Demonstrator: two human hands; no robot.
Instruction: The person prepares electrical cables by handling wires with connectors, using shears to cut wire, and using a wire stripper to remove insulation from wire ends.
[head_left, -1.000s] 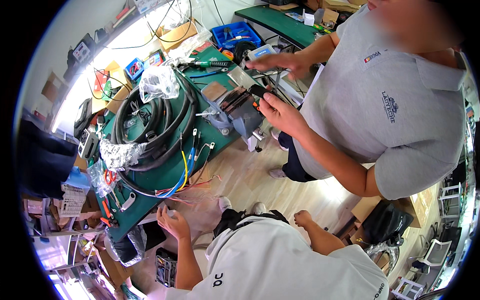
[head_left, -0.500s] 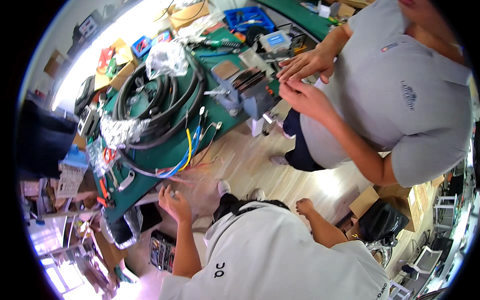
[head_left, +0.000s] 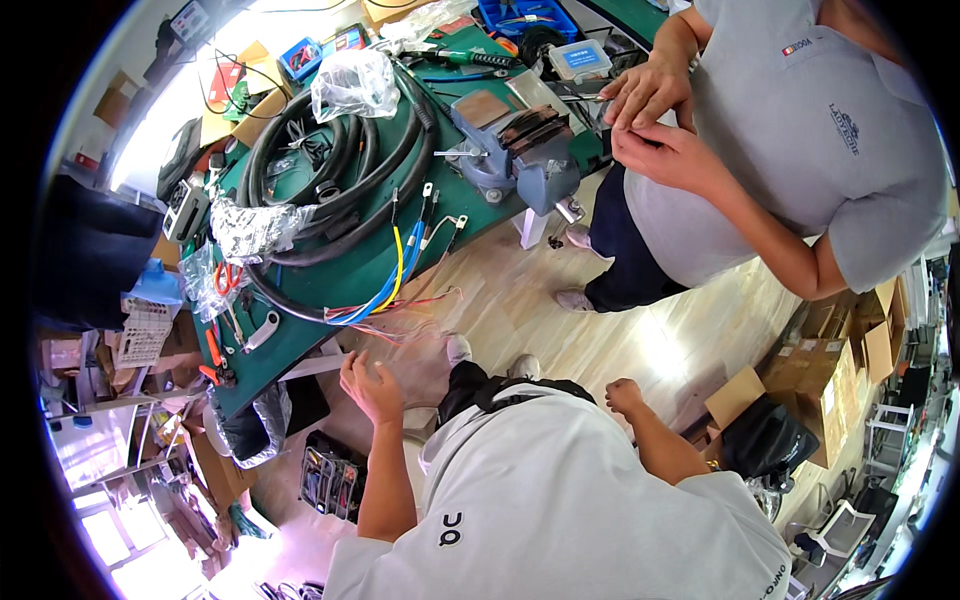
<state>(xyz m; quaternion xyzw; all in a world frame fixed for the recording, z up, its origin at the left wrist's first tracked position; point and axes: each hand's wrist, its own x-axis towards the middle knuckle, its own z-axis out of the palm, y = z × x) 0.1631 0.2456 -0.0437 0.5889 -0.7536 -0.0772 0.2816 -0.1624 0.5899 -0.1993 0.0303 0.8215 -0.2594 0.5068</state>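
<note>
My left hand (head_left: 372, 388) is raised at the near edge of the green-topped workbench (head_left: 300, 362), empty, with its fingers apart. Nearest to it are the thin, loose ends of a cable's pink and red wires (head_left: 400, 330), which hang over the edge. Blue wires (head_left: 385, 298) and a yellow wire (head_left: 400, 268) with metal lugs fan out of the same thick black cable (head_left: 262, 180), coiled on the bench. At my right side, my right hand (head_left: 624, 396) is closed in a loose fist, touching nothing; no object shows in it.
Across from me a person in a grey shirt (head_left: 740, 200) holds both hands (head_left: 655, 110) together beside a bench vise (head_left: 530, 165). Orange-handled pliers (head_left: 213, 350) lie near the bench corner. Cardboard boxes (head_left: 815, 380) and a black bag (head_left: 765, 440) stand at right, a tool crate (head_left: 330, 475) below left.
The view has shifted, so the bench and the other person sit differently in it. My left hand's fingers look more spread. My right hand stays closed at my side.
</note>
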